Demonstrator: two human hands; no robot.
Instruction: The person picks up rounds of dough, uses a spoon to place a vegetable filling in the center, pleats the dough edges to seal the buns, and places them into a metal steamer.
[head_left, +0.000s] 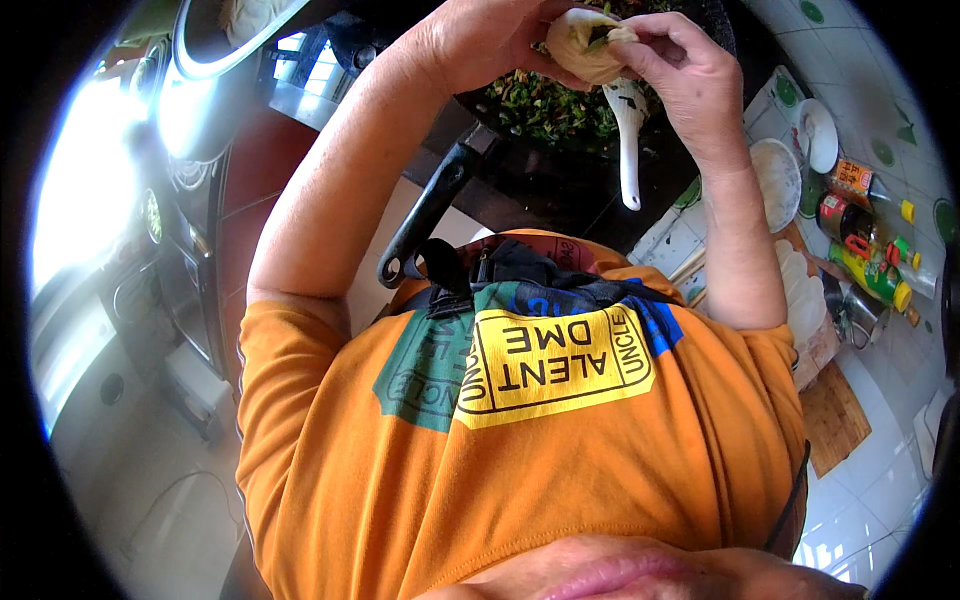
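A round dough wrapper (581, 56), partly gathered around a green filling, is held at the top of the view over a dark pan (540, 154). My left hand (499, 45) cups the dough from the left side. With thumb and fingers, my right hand (686, 79) pinches the wrapper's edge; the filling shows through the opening. Below the dough, chopped green vegetable filling (536, 112) fills the pan. A white spoon (628, 150) rests with its bowl in the filling and its handle towards me. The pan's black handle (435, 210) points at my body.
On the tiled counter at right are a white bowl (776, 184), a small white dish (817, 135) and several bottles (870, 274). A wooden board (836, 420) lies nearer. A shiny metal pot (202, 112) stands at upper left.
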